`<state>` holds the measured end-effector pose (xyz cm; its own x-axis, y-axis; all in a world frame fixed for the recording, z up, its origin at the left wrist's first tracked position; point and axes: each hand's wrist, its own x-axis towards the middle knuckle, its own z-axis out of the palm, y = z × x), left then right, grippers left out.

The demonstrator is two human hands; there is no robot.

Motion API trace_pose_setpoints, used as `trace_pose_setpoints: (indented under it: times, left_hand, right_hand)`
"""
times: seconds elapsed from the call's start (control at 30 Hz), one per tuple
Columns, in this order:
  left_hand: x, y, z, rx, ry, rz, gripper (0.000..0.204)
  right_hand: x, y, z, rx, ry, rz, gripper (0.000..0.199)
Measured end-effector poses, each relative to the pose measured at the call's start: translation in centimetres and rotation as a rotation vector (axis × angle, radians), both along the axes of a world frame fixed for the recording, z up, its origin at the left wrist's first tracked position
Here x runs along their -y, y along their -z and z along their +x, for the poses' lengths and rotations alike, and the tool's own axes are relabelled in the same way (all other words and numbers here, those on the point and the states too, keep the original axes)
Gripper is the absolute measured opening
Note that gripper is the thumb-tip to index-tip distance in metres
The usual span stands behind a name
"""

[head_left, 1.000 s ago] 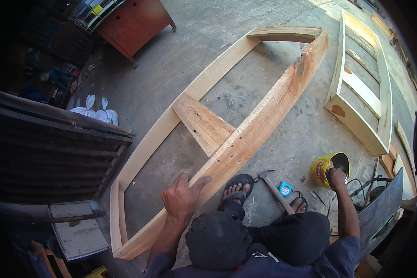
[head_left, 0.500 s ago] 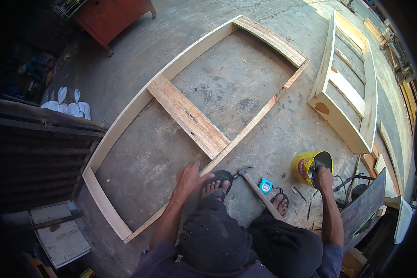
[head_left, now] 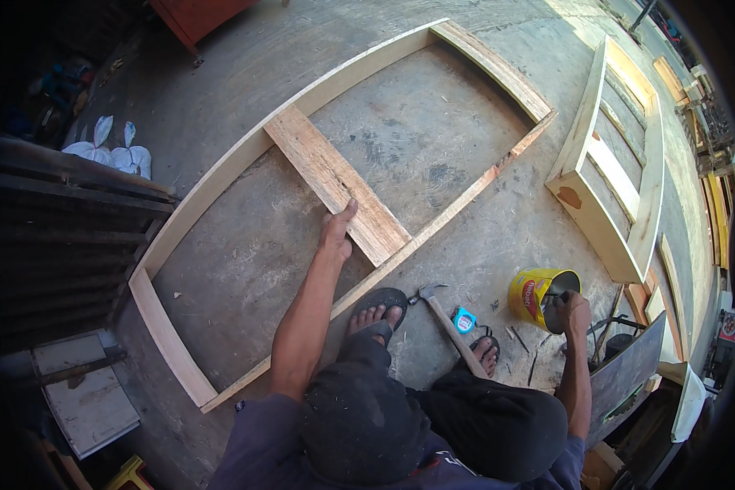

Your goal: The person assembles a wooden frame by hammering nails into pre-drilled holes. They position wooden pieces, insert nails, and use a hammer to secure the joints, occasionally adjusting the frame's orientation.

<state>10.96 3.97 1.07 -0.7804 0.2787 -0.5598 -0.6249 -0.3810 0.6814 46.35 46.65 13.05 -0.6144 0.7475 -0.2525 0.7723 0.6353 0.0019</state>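
A large wooden frame (head_left: 220, 175) lies flat on the concrete floor, with a rough cross board (head_left: 302, 151) spanning it. My left hand (head_left: 337, 233) rests on the near part of that board, thumb spread, fingers over its edge. My right hand (head_left: 570, 312) is at the mouth of a yellow tin can (head_left: 533, 296), fingertips inside it and hidden. A hammer (head_left: 449, 327) with a wooden handle and a small blue tape measure (head_left: 464, 320) lie between my sandalled feet (head_left: 377, 314).
A second, ladder-like wooden frame (head_left: 621, 175) lies on the floor at the right. White bags (head_left: 110, 151) and a dark slatted structure (head_left: 65, 229) are at the left, a red cabinet (head_left: 204, 15) at the top. Boards and cables crowd the lower right.
The big frame, tilted up a second ago, now lies flat. My left hand moved from the near rail out onto the cross board. My right hand stayed at the can.
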Motion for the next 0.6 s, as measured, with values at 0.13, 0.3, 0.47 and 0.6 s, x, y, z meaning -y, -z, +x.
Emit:
trace_pose_setpoints:
  times: [0.13,0.3,0.47,0.6]
  left_hand:
    - [-0.7,-2.3,0.8,-0.045,-0.042,-0.317,0.059]
    - [-2.9,-8.7,7.4,-0.705,-0.069,-1.189,0.059]
    - [-5.3,-12.8,13.4,-0.513,0.618,-0.126,0.047]
    - [-5.7,-11.9,13.7,-0.158,0.525,0.136,0.031]
  right_hand:
    - [0.8,-3.5,-1.3,0.061,0.083,0.179,0.025]
    - [7.3,-8.1,-5.3,-0.457,-0.027,-0.337,0.022]
    - [16.2,-6.7,-11.8,-0.503,0.140,-1.347,0.027]
    - [19.1,-4.7,-13.8,-0.405,-0.005,-1.464,0.030]
